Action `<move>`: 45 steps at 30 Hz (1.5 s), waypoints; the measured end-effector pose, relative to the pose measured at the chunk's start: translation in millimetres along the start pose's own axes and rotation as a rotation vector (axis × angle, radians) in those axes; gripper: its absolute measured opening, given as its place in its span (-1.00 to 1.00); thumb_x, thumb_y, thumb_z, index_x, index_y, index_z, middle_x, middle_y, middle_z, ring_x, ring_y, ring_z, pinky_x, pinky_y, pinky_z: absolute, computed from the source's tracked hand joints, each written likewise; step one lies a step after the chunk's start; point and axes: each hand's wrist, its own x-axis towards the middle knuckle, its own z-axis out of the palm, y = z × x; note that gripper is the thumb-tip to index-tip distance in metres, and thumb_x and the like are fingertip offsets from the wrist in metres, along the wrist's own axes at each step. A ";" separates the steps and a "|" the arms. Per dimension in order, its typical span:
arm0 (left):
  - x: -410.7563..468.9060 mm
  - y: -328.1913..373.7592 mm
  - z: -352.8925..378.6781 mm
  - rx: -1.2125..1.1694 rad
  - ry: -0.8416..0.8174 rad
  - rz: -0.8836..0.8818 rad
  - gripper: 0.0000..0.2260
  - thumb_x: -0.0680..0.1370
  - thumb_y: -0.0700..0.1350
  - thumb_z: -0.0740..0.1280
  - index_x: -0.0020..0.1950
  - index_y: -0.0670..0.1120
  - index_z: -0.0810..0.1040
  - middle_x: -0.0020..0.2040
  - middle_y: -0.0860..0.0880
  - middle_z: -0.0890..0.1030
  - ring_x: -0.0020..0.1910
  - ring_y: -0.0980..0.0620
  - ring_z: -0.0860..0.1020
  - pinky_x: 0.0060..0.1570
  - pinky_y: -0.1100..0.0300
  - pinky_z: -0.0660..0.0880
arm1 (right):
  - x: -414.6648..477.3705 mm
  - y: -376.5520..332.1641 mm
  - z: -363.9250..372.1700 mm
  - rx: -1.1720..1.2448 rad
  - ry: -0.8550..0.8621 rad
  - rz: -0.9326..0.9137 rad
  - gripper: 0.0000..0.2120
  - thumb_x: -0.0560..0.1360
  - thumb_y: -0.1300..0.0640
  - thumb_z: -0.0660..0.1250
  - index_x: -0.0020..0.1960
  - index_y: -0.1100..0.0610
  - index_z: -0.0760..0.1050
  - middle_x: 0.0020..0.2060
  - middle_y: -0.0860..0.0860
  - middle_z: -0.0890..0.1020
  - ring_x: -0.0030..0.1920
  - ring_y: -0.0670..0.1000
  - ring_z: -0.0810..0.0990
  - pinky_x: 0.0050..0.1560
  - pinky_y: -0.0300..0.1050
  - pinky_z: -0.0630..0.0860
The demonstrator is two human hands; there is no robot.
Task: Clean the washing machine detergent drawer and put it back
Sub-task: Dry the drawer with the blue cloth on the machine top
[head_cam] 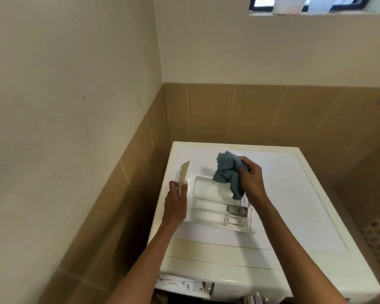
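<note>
From the head camera, the white plastic detergent drawer (219, 208) lies flat on the top of the cream-white washing machine (294, 194), which stands in a corner of tan-tiled walls. The drawer's front panel points left and its compartments face up. The left hand (176, 202) is closed around that front panel, thumb on one face and fingers on the other, steadying the drawer against the machine top. The right hand (251, 178) is bunched tight on a crumpled grey-blue cloth (227, 172), with a loose tail of it hanging down into the far, largest compartment.

The step in hand appears to be wiping out the compartments. To do it well, the person would likely press a wad of cloth into the corners and along the dividing walls, where residue tends to cake, and work each channel from the panel end toward the open end. The near compartments, with the grey round cap (239, 210) and the small clear insert (236, 221), probably need a fingertip wrapped in cloth. The left hand's hold matters: the drawer is light and could skid on the smooth top under a firm wipe.

At the lower front of the machine, the open drawer slot (184, 285) waits for the drawer.
</note>
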 end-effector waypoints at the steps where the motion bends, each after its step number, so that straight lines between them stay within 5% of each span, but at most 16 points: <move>1: -4.1 -0.5 -1.3 -0.032 0.003 0.054 -0.81 0.62 0.05 0.05 0.05 -0.06 0.27 -0.23 -0.07 0.44 -0.32 0.00 0.40 -0.36 0.22 0.29 | 4.3 -5.7 -4.4 -0.024 0.019 -0.014 -0.70 0.50 0.46 0.08 -0.01 0.20 0.52 -0.19 -0.04 0.59 -0.21 -0.20 0.57 -0.19 -0.44 0.49; 4: -11.4 -10.1 -2.2 -0.087 -0.008 0.142 -0.82 0.63 -0.03 0.07 0.17 -0.06 0.33 -0.14 -0.28 0.48 -0.18 -0.28 0.46 -0.19 -0.08 0.39 | 14.8 -11.4 -11.1 -0.119 0.057 -0.045 -0.71 0.48 0.42 0.08 0.02 0.22 0.51 -0.14 0.04 0.59 -0.22 -0.03 0.55 -0.25 -0.42 0.48; 6: -11.2 -16.2 -1.8 -0.130 -0.053 0.158 -0.69 0.61 0.06 0.12 0.27 -0.08 0.29 0.03 -0.29 0.47 0.05 -0.32 0.45 -0.04 -0.02 0.43 | 18.0 -8.1 -9.8 -0.208 0.013 -0.087 -0.67 0.42 0.31 0.09 0.09 0.24 0.52 -0.08 0.10 0.60 -0.19 0.07 0.56 -0.21 -0.28 0.52; 9: -12.6 -11.7 -0.3 -0.287 -0.118 0.104 -0.33 0.34 0.48 0.10 0.24 0.04 0.26 0.16 0.04 0.41 0.15 0.15 0.43 0.00 0.50 0.33 | 12.2 8.8 3.7 -0.490 -0.318 -0.143 -0.56 0.35 0.23 0.14 0.18 0.16 0.54 0.05 0.08 0.63 0.02 0.10 0.57 0.05 0.02 0.47; 11: -8.0 -15.0 3.2 -0.356 -0.174 0.062 -0.17 0.16 0.62 0.07 0.21 0.09 0.32 0.20 0.10 0.41 0.15 0.31 0.37 0.01 0.57 0.29 | 0.6 19.4 13.5 -0.739 -0.510 -0.158 -0.59 0.47 0.24 0.13 0.26 0.05 0.49 0.12 0.00 0.59 0.12 0.08 0.48 0.02 -0.06 0.29; 15: -11.1 -6.0 -6.6 -0.536 -0.239 -0.131 -0.18 0.38 0.46 -0.02 0.36 -0.13 0.38 0.21 -0.10 0.52 0.27 -0.09 0.45 0.20 0.16 0.44 | -10.5 21.4 13.0 -0.822 -0.508 -0.224 -0.61 0.52 0.14 0.08 0.28 -0.04 0.45 0.05 -0.05 0.57 0.07 0.03 0.48 -0.08 -0.09 0.15; 18: -9.2 9.5 -10.6 -0.561 -0.228 -0.247 -0.33 0.55 0.29 -0.14 0.25 -0.18 0.46 0.04 -0.14 0.60 0.04 -0.11 0.56 0.07 0.04 0.50 | -20.2 19.6 9.2 -0.827 -0.563 -0.300 -0.58 0.47 -0.05 0.08 0.29 -0.05 0.44 0.06 -0.07 0.56 0.05 -0.02 0.51 -0.05 -0.08 0.25; 22: 13.0 28.8 -18.8 -0.425 -0.242 -0.438 0.20 0.01 0.65 0.13 0.44 -0.11 0.26 0.33 -0.18 0.44 0.24 -0.18 0.47 0.26 -0.13 0.41 | -28.1 24.1 11.5 -0.810 -0.577 -0.378 -0.68 0.55 0.01 0.15 0.28 -0.02 0.46 0.16 -0.06 0.56 0.07 0.02 0.54 0.03 -0.03 0.42; 28: 29.6 53.2 -20.1 -0.176 -0.166 -0.374 -0.35 0.54 0.22 0.18 0.50 -0.07 0.06 0.48 -0.14 0.21 0.41 -0.17 0.28 0.31 -0.05 0.30 | -43.6 19.4 27.3 -0.816 -0.554 -0.446 -0.68 0.56 0.11 0.17 0.29 -0.02 0.47 0.22 -0.02 0.56 0.15 0.06 0.53 0.12 0.04 0.41; 33: 21.8 46.0 -20.7 -0.149 -0.092 -0.266 -0.57 0.63 -0.02 0.13 0.49 -0.05 0.16 0.44 -0.14 0.31 0.33 -0.16 0.38 0.18 0.05 0.40 | -47.7 18.6 17.6 -0.822 -0.575 -0.426 -0.72 0.56 0.03 0.20 0.24 -0.01 0.50 0.22 -0.03 0.56 0.17 0.03 0.53 0.08 -0.11 0.32; 38: 6.6 37.6 -20.6 -0.133 0.057 -0.155 -0.65 0.62 -0.21 0.12 0.41 -0.05 0.29 0.28 -0.10 0.43 -0.09 0.02 0.46 -0.23 0.21 0.48 | -56.4 26.0 -18.1 -0.808 -0.447 -0.400 -0.60 0.52 -0.15 0.04 0.06 -0.01 0.58 0.06 -0.09 0.63 0.06 -0.03 0.58 -0.02 -0.14 0.35; 43: 4.6 36.4 -17.8 -0.185 0.061 -0.155 -0.65 0.60 -0.24 0.09 0.38 -0.05 0.31 -0.14 0.03 0.46 -0.29 0.12 0.43 -0.10 0.08 0.50 | -55.7 29.5 -42.0 -0.866 -0.272 -0.303 -0.59 0.51 -0.12 0.06 -0.01 0.04 0.63 -0.04 -0.08 0.65 -0.01 0.02 0.60 0.05 -0.04 0.40; 45: 4.9 37.4 -17.9 -0.165 0.051 -0.141 -0.65 0.60 -0.24 0.08 0.38 -0.05 0.31 -0.15 0.02 0.44 -0.30 0.12 0.42 -0.13 0.09 0.49 | -56.2 23.6 -28.6 -0.899 -0.283 -0.247 -0.63 0.51 -0.06 0.07 0.03 0.02 0.62 0.01 -0.05 0.64 0.09 0.05 0.57 0.05 -0.05 0.31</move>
